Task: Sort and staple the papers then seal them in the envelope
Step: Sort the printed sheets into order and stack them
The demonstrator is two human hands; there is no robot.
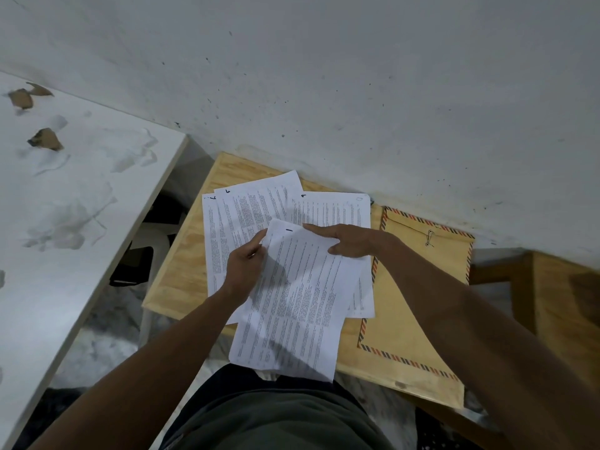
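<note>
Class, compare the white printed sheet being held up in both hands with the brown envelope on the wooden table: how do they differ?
The white printed sheet is lifted, pinched by the left hand and the right hand; the brown envelope lies flat on the wooden table, untouched. The sheet is covered in printed lines with a handwritten mark on top; the envelope is plain, with a red-and-blue striped border and a metal clasp. Both are flat, rectangular paper items.

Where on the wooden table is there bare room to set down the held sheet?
Bare wood lies left of the spread papers, up to the table's left edge. The middle is crowded with sheets; the envelope fills the right.
</note>
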